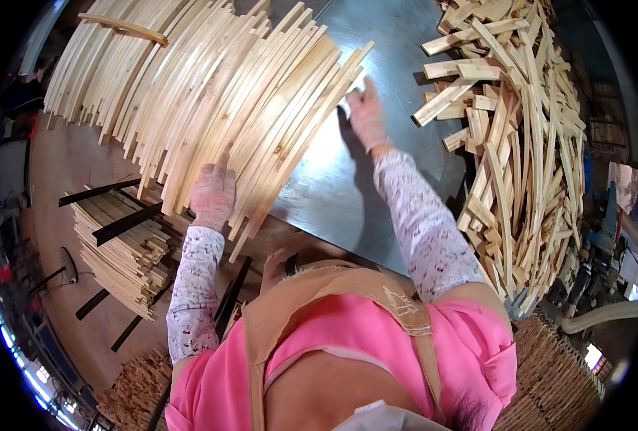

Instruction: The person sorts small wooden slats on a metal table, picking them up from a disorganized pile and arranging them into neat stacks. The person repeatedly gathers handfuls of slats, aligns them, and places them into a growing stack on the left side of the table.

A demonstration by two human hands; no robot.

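Observation:
A wide row of long pale wooden strips (261, 108) lies side by side across the left and middle, their ends uneven. My left hand (213, 192), in a thin pale glove, rests on the near ends of the strips with its index finger stretched along them. My right hand (367, 118), gloved too, is held over the shiny metal tabletop (319, 183), just right of the outermost strip. Its fingers are apart, with nothing visible in them. Whether its fingertips touch that strip I cannot tell. Patterned sleeves cover both forearms.
A tangled heap of short and long wooden pieces (527, 158) covers the right side. One loose stick (123, 27) lies across the strips at the far left. Below, stacked boards (118, 248) sit by dark metal bars (127, 223). More bundled wood (552, 373) stands at the lower right.

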